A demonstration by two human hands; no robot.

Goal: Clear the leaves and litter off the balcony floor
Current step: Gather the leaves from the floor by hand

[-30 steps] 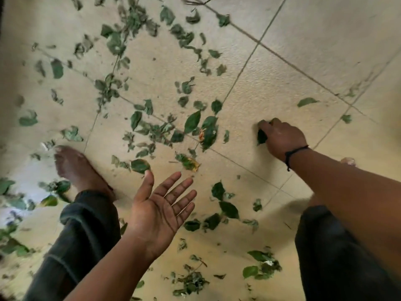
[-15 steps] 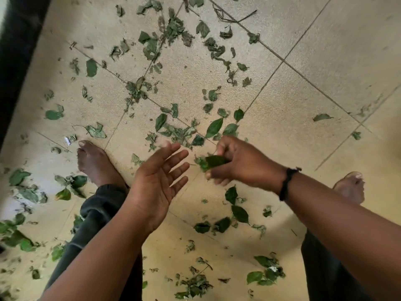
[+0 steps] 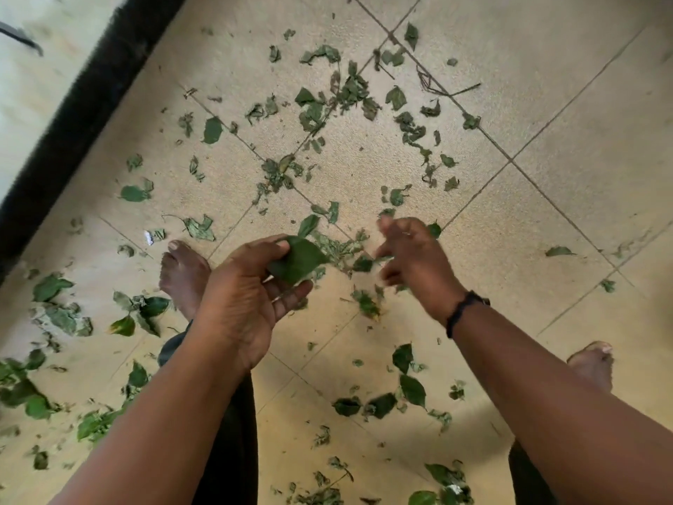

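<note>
Green leaves lie scattered over the beige tiled balcony floor (image 3: 546, 103), thickest in a cluster (image 3: 327, 100) at the top middle. My left hand (image 3: 251, 289) is palm up at the centre, with thumb and fingers curled round a large green leaf (image 3: 296, 262). My right hand (image 3: 411, 260) hovers just to the right of it, blurred by motion, fingers spread and holding nothing. A black band sits on my right wrist. More leaves (image 3: 378, 404) lie below the hands.
My bare left foot (image 3: 184, 273) stands left of the hands, my right foot (image 3: 591, 364) at the right. A black edge strip (image 3: 80, 114) runs diagonally along the upper left. A thin twig (image 3: 442, 87) lies at the top. Leaf piles (image 3: 62, 315) sit at the left.
My right hand carried a leaf from the floor to my left palm and let go of it. My left hand closed its fingers around the leaf. The view tilted downward.
</note>
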